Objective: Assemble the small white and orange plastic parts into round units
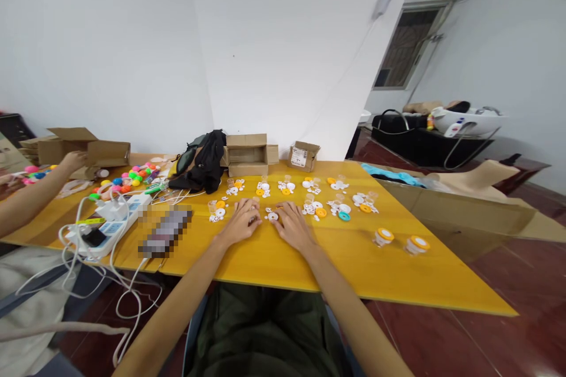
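Note:
My left hand (242, 222) rests low over the table, its fingers curled down. Something small and partly hidden lies in its grasp, too small to name. My right hand (292, 225) lies beside it with fingers spread, the thumb touching or nearly touching a white plastic disc (273, 217) between the hands. Around them are groups of small white perforated pieces (216, 218), clear plastic cups, and round lids in white and orange, including an orange lid (321, 212) and a teal lid (344, 216). A closed clear jar with an orange-rimmed lid (385, 234) stands right, beside a similar jar (417, 244).
Left of me lie a phone (165, 232), a white power strip (115, 230) and tangled cables. Colourful balls (135, 175), a black bag (201, 160), an open cardboard box (246, 156) and a smaller box (303, 156) line the back. Another person's arm (39, 200) reaches in at far left.

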### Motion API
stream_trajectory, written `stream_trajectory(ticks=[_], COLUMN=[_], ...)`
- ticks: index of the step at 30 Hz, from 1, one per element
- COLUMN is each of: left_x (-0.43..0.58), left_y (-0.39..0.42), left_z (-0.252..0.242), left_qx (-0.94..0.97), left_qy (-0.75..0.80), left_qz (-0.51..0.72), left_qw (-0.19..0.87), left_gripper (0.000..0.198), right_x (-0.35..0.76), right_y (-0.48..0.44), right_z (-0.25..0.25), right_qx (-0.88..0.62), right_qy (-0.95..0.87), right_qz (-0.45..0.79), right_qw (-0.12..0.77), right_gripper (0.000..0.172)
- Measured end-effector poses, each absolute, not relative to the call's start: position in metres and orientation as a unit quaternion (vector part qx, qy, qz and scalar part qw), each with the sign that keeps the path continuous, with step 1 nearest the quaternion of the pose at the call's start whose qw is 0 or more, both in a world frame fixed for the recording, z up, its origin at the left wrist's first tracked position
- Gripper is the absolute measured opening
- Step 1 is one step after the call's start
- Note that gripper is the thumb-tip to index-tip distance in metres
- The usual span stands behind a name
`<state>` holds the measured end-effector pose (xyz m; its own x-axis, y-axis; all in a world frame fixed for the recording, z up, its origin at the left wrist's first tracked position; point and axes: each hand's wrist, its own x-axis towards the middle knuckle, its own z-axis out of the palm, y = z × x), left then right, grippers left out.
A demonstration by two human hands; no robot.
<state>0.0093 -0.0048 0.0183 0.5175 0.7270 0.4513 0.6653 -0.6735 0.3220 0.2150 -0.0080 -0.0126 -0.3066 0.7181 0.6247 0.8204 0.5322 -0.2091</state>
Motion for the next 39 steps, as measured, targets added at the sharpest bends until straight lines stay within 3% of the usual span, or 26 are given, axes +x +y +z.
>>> stream_trajectory(ticks=[9,22,39], left_x=[0.0129,0.0156,0.0133], left_y=[-0.0058,-0.003,-0.0123], left_z=[0.0195,0.0173,0.0248], left_qx=[0.871,0.881,0.878], left_qy=[0.378,0.366,0.383], left_qz=[0.302,0.282,0.273], left_qw=[0.088,0.107,0.091], left_gripper=[0.017,0.027,0.018], right_x=[0.2141,0.2216,0.2196], right_y=[-0.0074,0.0009,-0.0051], right_z=[-0.0132,-0.015,-0.0087], right_qx=[-0.477,-0.489,-0.452], right_qy=[-0.804,-0.749,-0.76], right_qz=[-0.072,-0.02,0.022], right_qw=[0.346,0.448,0.466], right_gripper=[0.013,0.008,0.013])
